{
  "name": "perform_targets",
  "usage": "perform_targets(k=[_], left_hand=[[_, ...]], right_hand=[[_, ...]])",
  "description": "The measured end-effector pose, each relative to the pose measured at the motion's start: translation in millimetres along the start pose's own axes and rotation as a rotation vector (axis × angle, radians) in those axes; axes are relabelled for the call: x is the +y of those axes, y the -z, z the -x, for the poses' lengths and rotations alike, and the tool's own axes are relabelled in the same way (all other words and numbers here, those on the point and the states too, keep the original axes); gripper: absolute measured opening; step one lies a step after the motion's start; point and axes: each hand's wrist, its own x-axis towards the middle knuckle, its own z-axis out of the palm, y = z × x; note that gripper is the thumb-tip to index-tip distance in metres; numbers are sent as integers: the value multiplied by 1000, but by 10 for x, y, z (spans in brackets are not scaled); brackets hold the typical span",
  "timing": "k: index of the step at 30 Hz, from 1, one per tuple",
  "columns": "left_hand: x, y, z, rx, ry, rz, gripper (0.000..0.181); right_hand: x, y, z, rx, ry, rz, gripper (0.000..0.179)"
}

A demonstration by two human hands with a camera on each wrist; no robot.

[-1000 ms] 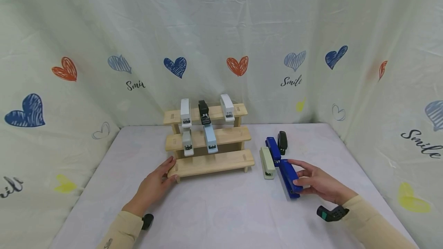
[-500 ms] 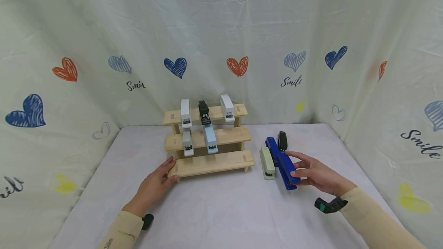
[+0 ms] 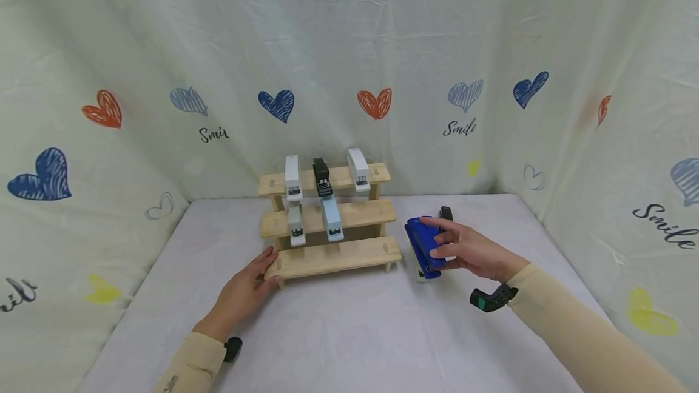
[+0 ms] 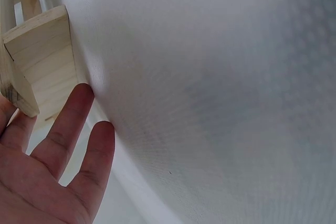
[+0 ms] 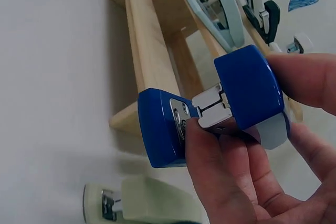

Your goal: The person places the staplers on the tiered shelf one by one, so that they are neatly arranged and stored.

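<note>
A pale curtain printed with red and blue hearts hangs behind a white-covered bench. Take the 3-tier light wooden stand as the clock's centre in the head view. On its top shelf are a long white stapler at 11 o'clock, a black stapler at 12 and a broad white stapler at 1; the middle shelf carries a grey-white stapler at 9 o'clock and a light blue stapler near the centre.

At 7 to 8 o'clock the left hand pinches the lowest shelf's end, thumb in front, fingers behind. Between 3 and 4 o'clock the right hand pinches a glossy dark blue stapler between thumb and fingers, above a boxy pale green stapler. A small black stapler shows at 3 o'clock.

The step in hand looks like carrying the dark blue stapler; the next move probably calls for clearing the pale green stapler while the stand is held steady.
</note>
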Motion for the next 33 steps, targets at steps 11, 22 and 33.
perform_targets(k=[11,22,33], left_hand=[[-4,7,-19,-4,0,-9,65],[-15,-4,-21,-20,11,-10,66],[-17,-5,-8,-14,6,-2,65]], right_hand=[[-280,-240,-381,-42,4,-40,76],[-452,-453,-710,-36,-27,-121,74],[-561,-560,-859,-46,-13,-119,73]])
